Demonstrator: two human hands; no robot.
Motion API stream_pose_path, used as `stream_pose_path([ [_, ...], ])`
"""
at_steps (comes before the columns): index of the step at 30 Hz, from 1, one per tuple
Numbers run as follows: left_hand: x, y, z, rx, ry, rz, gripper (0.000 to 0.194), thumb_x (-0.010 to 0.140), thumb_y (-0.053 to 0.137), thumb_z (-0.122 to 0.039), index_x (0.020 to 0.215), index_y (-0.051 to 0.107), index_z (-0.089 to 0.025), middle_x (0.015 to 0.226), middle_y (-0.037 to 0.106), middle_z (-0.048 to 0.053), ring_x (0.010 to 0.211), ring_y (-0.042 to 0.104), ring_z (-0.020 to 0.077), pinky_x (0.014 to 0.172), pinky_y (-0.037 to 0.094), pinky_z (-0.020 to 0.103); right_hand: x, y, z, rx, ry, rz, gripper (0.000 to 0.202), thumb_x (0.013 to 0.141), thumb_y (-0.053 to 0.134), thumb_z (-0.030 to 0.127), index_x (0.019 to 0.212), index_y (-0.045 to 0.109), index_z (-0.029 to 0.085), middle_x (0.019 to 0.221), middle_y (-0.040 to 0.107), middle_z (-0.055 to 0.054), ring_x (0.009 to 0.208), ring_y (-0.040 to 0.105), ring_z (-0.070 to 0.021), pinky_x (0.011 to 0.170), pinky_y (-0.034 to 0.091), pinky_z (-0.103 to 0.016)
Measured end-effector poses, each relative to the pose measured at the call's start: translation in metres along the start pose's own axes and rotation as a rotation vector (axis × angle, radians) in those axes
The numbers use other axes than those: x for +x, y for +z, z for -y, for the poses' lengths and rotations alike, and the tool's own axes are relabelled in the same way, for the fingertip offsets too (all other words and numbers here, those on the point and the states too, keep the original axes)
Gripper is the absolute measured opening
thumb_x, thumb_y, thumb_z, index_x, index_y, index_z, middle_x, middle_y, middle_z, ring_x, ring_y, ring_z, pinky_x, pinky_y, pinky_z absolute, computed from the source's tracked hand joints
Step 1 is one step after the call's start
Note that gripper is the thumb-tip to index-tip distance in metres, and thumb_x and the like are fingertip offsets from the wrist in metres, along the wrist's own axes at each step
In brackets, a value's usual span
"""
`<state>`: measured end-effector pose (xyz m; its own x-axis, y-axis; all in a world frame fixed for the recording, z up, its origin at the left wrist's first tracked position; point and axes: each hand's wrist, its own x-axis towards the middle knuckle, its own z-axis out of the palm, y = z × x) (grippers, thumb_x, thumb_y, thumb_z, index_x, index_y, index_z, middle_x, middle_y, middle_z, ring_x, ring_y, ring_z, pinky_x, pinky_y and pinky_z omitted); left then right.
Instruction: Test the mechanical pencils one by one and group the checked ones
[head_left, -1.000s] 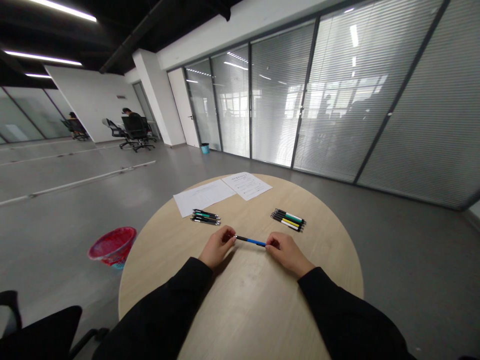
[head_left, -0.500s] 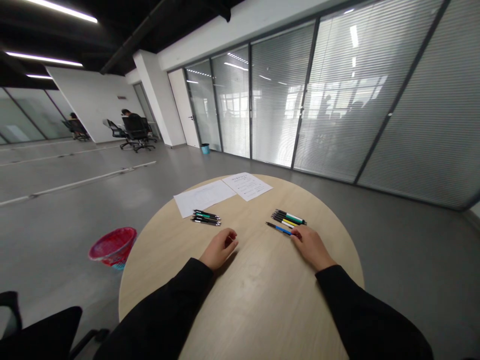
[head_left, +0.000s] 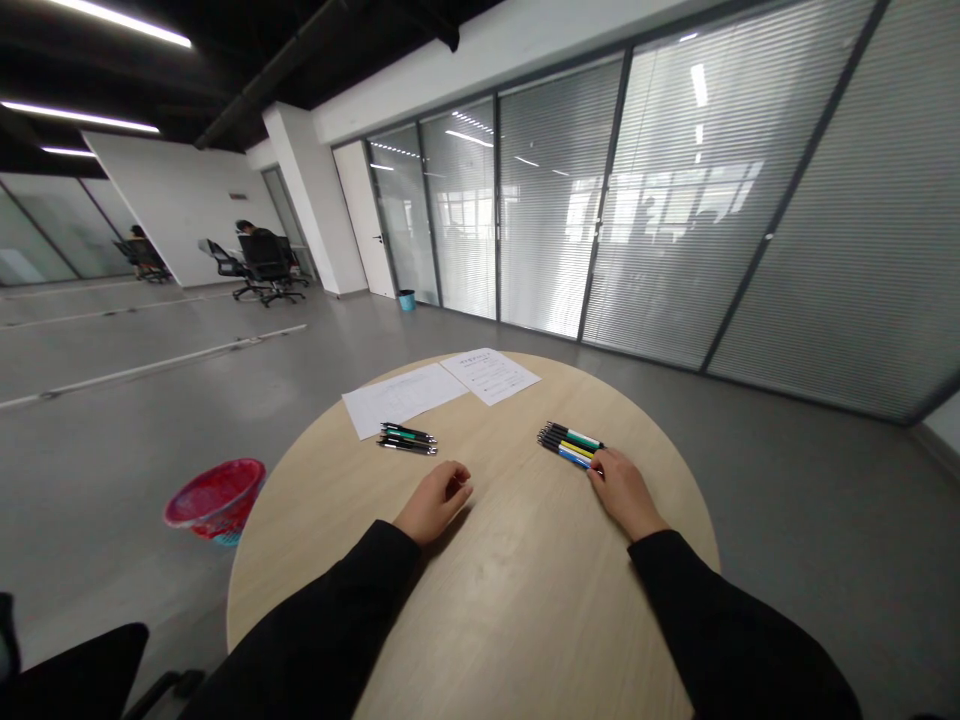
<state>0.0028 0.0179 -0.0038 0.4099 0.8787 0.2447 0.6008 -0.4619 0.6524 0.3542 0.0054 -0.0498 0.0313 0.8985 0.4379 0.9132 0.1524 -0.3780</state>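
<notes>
On the round wooden table (head_left: 510,560), my right hand (head_left: 624,492) has its fingers closed on the near end of a blue pen (head_left: 574,459). That pen lies alongside a row of several pens (head_left: 576,438), among them green and yellow ones, at the right. My left hand (head_left: 433,503) rests on the tabletop with fingers curled and a gap between thumb and forefinger, holding nothing. Beyond it, a second group of several dark pens (head_left: 407,437), one with a green part, lies at the left.
Two sheets of paper, one blank-looking (head_left: 401,400) and one printed (head_left: 491,376), lie at the table's far edge. A red-lined basket (head_left: 216,495) stands on the floor at left. Black chairs (head_left: 266,262) and a seated person are in the background.
The blue pen has moved up and left against the row of pens, with my right hand still at its end. My left hand looks unchanged. The view has shifted slightly.
</notes>
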Motion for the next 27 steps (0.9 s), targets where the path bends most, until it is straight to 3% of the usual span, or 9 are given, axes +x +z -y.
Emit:
stream_pose_path([
  [27,0.001,-0.0009,0.0028,0.019,0.036,0.005,0.022,0.088,0.055,-0.039,0.091,0.061,-0.018,0.083,0.061,0.005,0.073,0.055,0.0191,0.068,0.046,0.033,0.0029,0.0076,-0.0039,-0.036,0.077,-0.017,0.006,0.087,0.057,0.018,0.081,0.056,0.019,0.086,0.061,-0.006,0.08,0.057,-0.0194,0.072,0.039,-0.028],
])
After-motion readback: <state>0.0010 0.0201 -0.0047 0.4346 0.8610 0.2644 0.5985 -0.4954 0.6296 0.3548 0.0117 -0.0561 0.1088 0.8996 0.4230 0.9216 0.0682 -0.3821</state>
